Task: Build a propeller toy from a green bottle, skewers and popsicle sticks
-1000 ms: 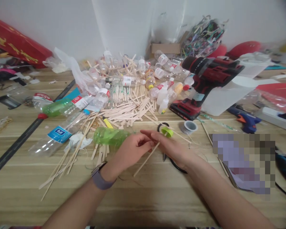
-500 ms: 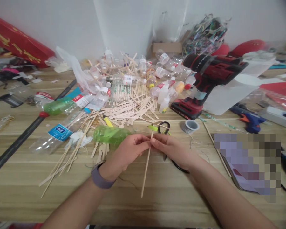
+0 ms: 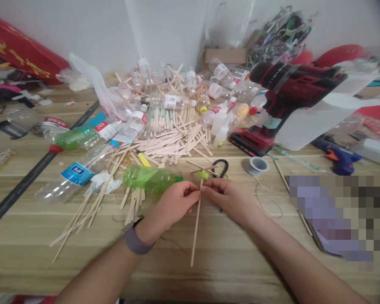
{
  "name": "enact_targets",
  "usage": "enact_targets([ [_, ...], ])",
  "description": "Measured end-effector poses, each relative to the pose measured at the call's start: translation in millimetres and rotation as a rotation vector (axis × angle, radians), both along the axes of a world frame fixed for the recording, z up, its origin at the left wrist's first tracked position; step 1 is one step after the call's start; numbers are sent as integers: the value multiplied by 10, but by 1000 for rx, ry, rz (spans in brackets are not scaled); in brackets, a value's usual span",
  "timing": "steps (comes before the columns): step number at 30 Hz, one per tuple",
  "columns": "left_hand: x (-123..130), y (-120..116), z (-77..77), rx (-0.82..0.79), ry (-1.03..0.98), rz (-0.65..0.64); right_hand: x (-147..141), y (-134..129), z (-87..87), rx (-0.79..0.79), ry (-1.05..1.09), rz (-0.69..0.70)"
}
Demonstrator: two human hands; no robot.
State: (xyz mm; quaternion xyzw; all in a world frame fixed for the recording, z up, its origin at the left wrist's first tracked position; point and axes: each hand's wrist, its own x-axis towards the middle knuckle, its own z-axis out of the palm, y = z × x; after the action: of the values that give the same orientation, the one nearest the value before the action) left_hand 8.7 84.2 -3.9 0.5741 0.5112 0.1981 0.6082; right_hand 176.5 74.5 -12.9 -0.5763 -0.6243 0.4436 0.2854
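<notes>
Between my fingertips a thin wooden stick (image 3: pixel 195 236) slants down toward the table's near side. My left hand (image 3: pixel 174 204) pinches it near its upper end, and my right hand (image 3: pixel 232 200) pinches at the same spot from the other side. Just above the fingers is a small light-green ring or cap (image 3: pixel 203 174), with crossing thin sticks beside it; how these join is too small to tell. A black-handled pair of scissors (image 3: pixel 221 165) lies behind my right hand, partly hidden. Close to my left hand lies a green plastic bottle (image 3: pixel 148 178) on its side.
A red and black cordless drill (image 3: pixel 281 105) stands at the right, near a spool of wire (image 3: pixel 256 165) and a blue glue gun (image 3: pixel 342 158). Flat wooden sticks (image 3: pixel 174 143) and clear bottles pile up at the back. A phone-like slab (image 3: pixel 326 245) lies right.
The camera view has shifted slightly. My hands still pinch the stick and sit a little lower, and more of the light-green piece and crossing sticks shows above them.
</notes>
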Motion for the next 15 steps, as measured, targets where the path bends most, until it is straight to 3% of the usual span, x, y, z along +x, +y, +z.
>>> enact_targets([
  [10,-59,-36,4,164,132,-91,-71,26,-31,15,-21,-38],
  [15,-52,-52,-42,176,141,-70,50,-2,28,82,-184,-43],
])
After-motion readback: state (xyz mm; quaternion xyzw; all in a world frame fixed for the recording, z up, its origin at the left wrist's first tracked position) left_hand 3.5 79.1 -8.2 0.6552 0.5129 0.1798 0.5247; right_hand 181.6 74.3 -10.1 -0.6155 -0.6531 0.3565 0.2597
